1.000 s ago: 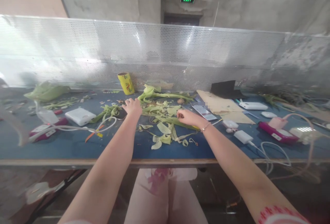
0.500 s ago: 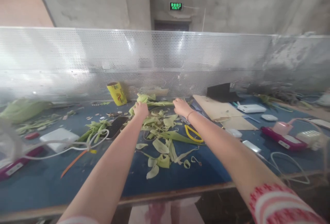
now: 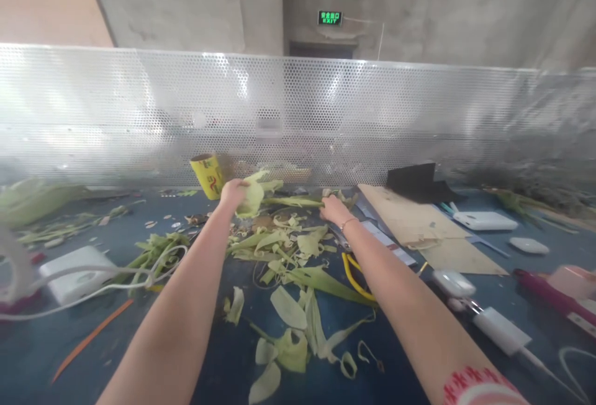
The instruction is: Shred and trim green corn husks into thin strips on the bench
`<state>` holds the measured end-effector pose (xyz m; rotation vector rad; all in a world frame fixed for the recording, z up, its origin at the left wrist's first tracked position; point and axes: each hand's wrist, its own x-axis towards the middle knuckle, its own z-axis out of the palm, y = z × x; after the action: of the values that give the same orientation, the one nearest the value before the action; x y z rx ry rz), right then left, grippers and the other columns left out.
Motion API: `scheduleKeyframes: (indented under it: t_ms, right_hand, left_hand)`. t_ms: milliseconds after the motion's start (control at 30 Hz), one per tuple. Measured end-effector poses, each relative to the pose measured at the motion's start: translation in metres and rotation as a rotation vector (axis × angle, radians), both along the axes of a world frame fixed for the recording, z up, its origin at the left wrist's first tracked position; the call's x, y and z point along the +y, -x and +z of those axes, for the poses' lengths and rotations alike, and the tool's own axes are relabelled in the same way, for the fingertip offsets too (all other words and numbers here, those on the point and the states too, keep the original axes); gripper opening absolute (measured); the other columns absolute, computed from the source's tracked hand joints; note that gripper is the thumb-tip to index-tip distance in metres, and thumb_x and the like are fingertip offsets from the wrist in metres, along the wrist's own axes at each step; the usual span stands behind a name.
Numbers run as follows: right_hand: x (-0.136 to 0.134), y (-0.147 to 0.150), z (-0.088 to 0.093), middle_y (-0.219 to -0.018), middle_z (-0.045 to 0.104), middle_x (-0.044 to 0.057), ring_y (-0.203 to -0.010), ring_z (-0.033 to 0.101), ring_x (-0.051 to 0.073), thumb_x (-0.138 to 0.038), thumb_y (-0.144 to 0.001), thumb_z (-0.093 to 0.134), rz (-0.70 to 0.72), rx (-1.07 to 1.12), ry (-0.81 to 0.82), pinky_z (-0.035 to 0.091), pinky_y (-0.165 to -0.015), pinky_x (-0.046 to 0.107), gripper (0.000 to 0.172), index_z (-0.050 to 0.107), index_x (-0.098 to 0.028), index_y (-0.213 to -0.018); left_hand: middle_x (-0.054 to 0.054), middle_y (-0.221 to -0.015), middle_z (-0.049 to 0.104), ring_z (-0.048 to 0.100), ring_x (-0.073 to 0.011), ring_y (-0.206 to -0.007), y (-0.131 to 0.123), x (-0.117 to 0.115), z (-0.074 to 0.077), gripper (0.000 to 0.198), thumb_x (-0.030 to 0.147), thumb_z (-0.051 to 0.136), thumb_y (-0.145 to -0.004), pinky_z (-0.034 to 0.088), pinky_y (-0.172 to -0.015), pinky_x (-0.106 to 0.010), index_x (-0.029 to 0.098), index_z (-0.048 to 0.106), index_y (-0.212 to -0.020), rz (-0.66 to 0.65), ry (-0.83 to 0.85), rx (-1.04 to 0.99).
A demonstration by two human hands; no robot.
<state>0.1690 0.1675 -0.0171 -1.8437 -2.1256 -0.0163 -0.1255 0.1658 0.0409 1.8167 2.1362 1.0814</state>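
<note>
Both my arms reach far across a blue table (image 3: 116,355). My left hand (image 3: 231,194) is closed round the pale green leafy end of a long plant stalk (image 3: 288,202) and lifts it a little off the table. My right hand (image 3: 333,209) is closed on the same stalk further right, near its ragged tip. Beneath and in front of the hands lies a heap of cut green leaf strips (image 3: 284,250).
A yellow paper cup (image 3: 208,176) leans against the perforated metal screen (image 3: 298,113) behind. Yellow-handled scissors (image 3: 354,274) lie right of the strips. Brown cardboard (image 3: 410,222), white power banks (image 3: 484,221), cables and a pink device (image 3: 554,296) sit at right; a white box (image 3: 77,271) at left.
Both hands moved from the middle of the leaf pile to the far side and took hold of the long stalk. The left hand has raised its leafy end. The camera has leaned forward.
</note>
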Motion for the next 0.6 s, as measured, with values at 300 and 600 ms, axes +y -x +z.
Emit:
scheduleKeyframes:
  t_ms: [300,600]
  right_hand:
    - [-0.018,0.012,0.047,-0.118,0.052,0.011,-0.110,0.052,0.018,-0.029,-0.085,0.051,0.238,0.154,-0.109,0.039,-0.094,0.027,0.033,0.052,-0.016,-0.115]
    - [-0.016,-0.009,0.010,-0.112,0.056,0.017,-0.102,0.058,0.026,-0.030,-0.081,0.055,0.105,-0.011,0.038,0.044,-0.082,0.033,0.037,0.055,-0.012,-0.113]
  left_hand:
    - [-0.001,-0.068,0.062,0.057,-0.0105,-0.050,-0.018,-0.007,0.008,0.048,0.009,0.052,-0.065,0.051,-0.052,-0.025,0.017,0.059,-0.112,-0.309,-0.090,-0.654]
    - [-0.010,-0.110,0.064,0.065,-0.0180,-0.090,-0.005,0.010,-0.018,0.060,0.008,0.038,-0.068,0.054,-0.076,-0.031,0.015,0.053,-0.125,-0.021,-0.259,-0.159]
